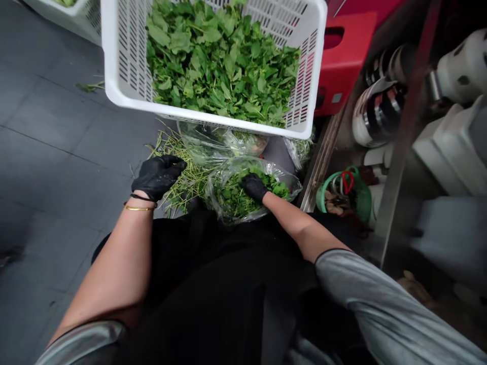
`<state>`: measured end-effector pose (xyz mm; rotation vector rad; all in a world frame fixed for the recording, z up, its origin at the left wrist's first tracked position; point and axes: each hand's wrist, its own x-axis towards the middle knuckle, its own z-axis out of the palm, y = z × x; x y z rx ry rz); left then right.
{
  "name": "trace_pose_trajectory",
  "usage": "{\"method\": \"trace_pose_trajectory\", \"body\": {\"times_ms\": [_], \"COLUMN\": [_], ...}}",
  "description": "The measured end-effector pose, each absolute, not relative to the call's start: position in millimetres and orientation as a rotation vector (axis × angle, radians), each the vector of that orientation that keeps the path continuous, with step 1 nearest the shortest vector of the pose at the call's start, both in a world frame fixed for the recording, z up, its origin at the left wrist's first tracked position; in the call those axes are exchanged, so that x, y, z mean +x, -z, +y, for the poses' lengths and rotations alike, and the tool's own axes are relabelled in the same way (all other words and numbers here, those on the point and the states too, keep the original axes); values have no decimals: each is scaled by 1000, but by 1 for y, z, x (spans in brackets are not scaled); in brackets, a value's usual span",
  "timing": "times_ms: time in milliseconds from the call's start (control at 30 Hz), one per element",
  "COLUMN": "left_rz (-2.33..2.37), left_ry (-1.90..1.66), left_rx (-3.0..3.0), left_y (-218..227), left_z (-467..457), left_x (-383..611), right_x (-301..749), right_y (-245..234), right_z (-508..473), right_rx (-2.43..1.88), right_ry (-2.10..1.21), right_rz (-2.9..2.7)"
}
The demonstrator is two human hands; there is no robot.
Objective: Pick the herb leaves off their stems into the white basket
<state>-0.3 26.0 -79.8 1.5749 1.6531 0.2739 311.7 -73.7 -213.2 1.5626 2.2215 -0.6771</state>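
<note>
My left hand [158, 176], in a black glove, hangs over a heap of thin green stems [186, 170] on the floor. Its fingers are curled together, and anything between them is hidden. My right hand [254, 186], also gloved in black, reaches into a clear plastic bag [216, 195] of leafy greens [238, 200]. The fingertips are buried among the leaves, so their grip does not show. Beyond both hands stands a white slotted plastic basket [213, 115] with a large pile of loose green leaves [224, 61] inside.
A second clear bag [198, 144] lies under the basket's near edge. Right of it are a red plastic container [342, 61], a green basket [321, 190] with assorted items and a metal shelf frame [403, 147]. Another white basket [81, 20] stands at upper left on grey floor tiles [49, 111].
</note>
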Motion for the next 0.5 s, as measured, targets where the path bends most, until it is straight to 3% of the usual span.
{"method": "trace_pose_trajectory", "body": {"times_ms": [300, 500], "left_rz": [1528, 1504], "left_ry": [-320, -306], "left_rx": [1591, 1621], "left_y": [72, 69], "left_z": [27, 28], "left_x": [6, 8], "right_x": [288, 313], "right_y": [248, 228], "right_z": [-51, -70], "right_rx": [1286, 1268], "right_ry": [648, 597], "right_rz": [2427, 2375]}}
